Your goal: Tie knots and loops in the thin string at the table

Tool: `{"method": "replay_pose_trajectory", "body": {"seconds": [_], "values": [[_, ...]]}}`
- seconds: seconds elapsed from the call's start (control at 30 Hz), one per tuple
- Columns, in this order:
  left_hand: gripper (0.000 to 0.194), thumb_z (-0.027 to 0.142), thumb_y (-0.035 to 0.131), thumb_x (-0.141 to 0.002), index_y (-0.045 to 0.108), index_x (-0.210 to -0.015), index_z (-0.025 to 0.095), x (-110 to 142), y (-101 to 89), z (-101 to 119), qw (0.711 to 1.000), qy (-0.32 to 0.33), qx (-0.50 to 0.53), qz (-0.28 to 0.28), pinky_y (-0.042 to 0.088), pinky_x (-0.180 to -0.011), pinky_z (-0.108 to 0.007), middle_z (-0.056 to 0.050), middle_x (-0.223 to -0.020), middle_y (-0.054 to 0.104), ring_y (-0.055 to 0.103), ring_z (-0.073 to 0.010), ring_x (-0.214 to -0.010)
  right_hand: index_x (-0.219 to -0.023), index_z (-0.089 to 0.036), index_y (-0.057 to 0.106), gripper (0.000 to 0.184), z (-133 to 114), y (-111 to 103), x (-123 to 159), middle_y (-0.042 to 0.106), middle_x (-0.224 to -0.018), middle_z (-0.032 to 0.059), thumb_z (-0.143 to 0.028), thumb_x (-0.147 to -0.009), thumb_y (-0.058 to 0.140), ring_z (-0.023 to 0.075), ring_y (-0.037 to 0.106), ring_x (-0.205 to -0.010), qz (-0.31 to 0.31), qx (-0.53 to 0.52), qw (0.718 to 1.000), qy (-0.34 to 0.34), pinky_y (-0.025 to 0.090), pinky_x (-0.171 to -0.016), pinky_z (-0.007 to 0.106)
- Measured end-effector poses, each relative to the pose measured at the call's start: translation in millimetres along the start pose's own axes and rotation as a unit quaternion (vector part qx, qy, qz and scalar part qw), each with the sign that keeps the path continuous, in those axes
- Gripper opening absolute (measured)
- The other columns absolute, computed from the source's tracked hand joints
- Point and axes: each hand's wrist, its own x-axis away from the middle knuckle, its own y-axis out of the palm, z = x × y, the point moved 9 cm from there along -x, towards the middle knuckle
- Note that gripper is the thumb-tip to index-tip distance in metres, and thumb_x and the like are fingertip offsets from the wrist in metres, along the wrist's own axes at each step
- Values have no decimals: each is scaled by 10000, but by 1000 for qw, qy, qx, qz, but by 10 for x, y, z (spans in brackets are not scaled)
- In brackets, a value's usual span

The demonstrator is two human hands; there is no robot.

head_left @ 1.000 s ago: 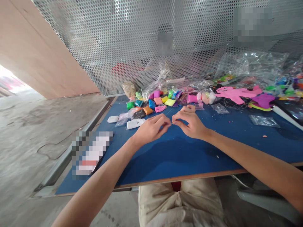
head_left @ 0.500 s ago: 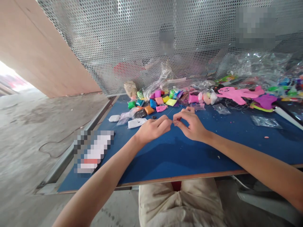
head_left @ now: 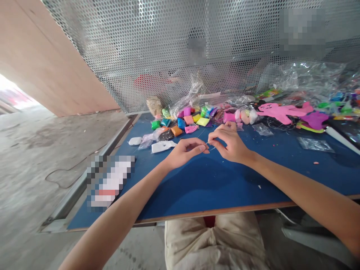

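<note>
Over the blue table top [head_left: 197, 187], my left hand [head_left: 184, 152] and my right hand [head_left: 229, 144] meet fingertip to fingertip. Both are pinched shut on a thin thread or wire [head_left: 208, 144] that runs between them; it is too fine to name for sure. A faint strand leads from the pinch up toward the heap of small coloured clay packets [head_left: 185, 122] behind the hands.
A perforated metal screen [head_left: 180, 48] closes the table's far side. Pink foam cut-outs [head_left: 281, 111], purple shapes and clear plastic bags [head_left: 315, 144] crowd the right rear. White packets [head_left: 161, 146] lie left of the hands. Concrete floor drops away on the left.
My left fingers have stretched out a little to the right and my right hand has lifted slightly. The pinch between the two hands has shifted a bit to the right.
</note>
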Motion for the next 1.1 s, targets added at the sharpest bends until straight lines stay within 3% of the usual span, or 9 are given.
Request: {"method": "replay_pose_trajectory", "body": {"seconds": [0.1,0.23,0.4,0.53,0.7,0.87,0.97,1.1], "values": [[331,421,587,-943,715,-979,117,0,28,-111,997,-33,74,-1,520,-911,-352,-112,-930,744,699,-214,-928,-898,-234,571,116,-20,7,-2,692,-826,-20,-190,-987,513,168,579,-789,-2,-19,1000,-14,304,-922,406],[323,410,622,-923,728,-955,106,32,125,-170,984,-83,146,-61,521,-894,-364,-122,-889,743,707,-212,-873,-932,-248,594,86,-143,-4,18,699,-829,-28,-193,-981,548,163,582,-805,-2,-27,996,-80,313,-895,390],[254,346,730,-851,733,-967,120,94,199,-149,968,-113,175,-142,554,-818,-329,-108,-881,747,715,-190,-821,-994,-266,618,110,-278,6,54,710,-867,-41,-170,-969,571,156,595,-847,-12,-23,991,-133,296,-924,394],[283,340,795,-787,713,-937,115,108,199,-196,968,-121,155,-157,581,-723,-301,-88,-851,744,718,-163,-712,-966,-249,615,79,-284,28,57,686,-825,-26,-200,-981,555,154,593,-828,-20,-50,991,-126,318,-914,385],[336,355,821,-750,646,-910,117,84,123,-185,986,-94,115,-78,604,-565,-278,-52,-779,720,726,-183,-633,-952,-233,614,63,-259,44,42,656,-794,-11,-223,-976,557,156,579,-793,-32,-73,992,-102,336,-886,376],[324,329,812,-761,652,-967,137,71,-41,86,999,18,14,41,580,-499,-213,-61,-863,699,726,-174,-706,-913,-224,614,59,-150,8,1,661,-793,-6,-222,-957,576,158,568,-760,-15,-131,991,-38,383,-863,367],[267,342,795,-779,697,-925,142,73,-84,180,995,56,-56,68,562,-500,-188,-76,-962,679,689,-117,-662,-907,-223,623,74,-92,25,-2,665,-787,1,-238,-958,572,165,578,-773,-18,-162,987,-4,408,-859,366],[242,353,776,-801,719,-927,155,70,-119,199,990,72,-90,79,563,-537,-202,-60,-913,685,650,-85,-598,-903,-218,640,107,-34,73,9,678,-797,12,-266,-962,565,173,593,-797,-31,-191,981,29,429,-848,362]]}}
